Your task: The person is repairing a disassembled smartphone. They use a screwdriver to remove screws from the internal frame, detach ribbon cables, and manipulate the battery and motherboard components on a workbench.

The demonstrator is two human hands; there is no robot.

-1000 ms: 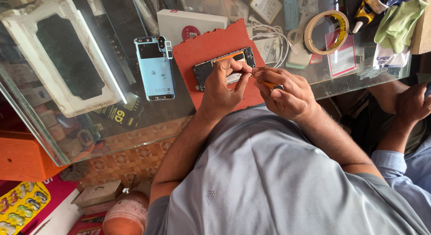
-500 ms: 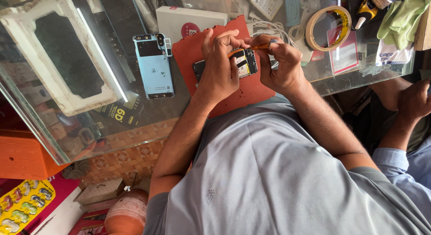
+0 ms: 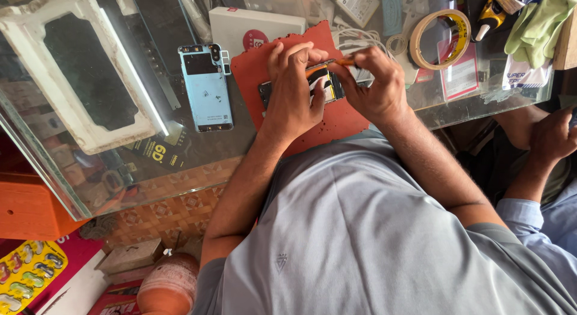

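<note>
My left hand point(image 3: 293, 89) comes up from the elbow at my belly, forearm running straight toward the glass counter point(image 3: 120, 171), wrist bent a little so the palm lies down over the opened phone point(image 3: 318, 86). Its fingers are curled close and narrow, fingertips pressing on the phone's upper edge and the thumb along its lower side, pinning it flat on the red work mat point(image 3: 264, 68). My right hand point(image 3: 372, 83) reaches in from the other side, forearm slanting across my grey shirt, fingers pinched tight round a thin orange-handled tool point(image 3: 339, 61), whose tip points at the phone's insides just beside my left fingertips. The two hands touch over the phone, which sits in the middle of the mat, near the counter's edge closest to me.

Counting from the left: one white frame with a dark window point(image 3: 78, 74), one pale blue phone back cover point(image 3: 205, 86) lying flat just beside the mat, one white box point(image 3: 255, 29) behind the mat, one mat, one opened phone, one tool, one coil of white cable point(image 3: 360, 38), one roll of tape point(image 3: 439, 38), one green cloth point(image 3: 535, 26). At the far right, another person's hand point(image 3: 553, 137) rests below the counter, well apart from mine.
</note>
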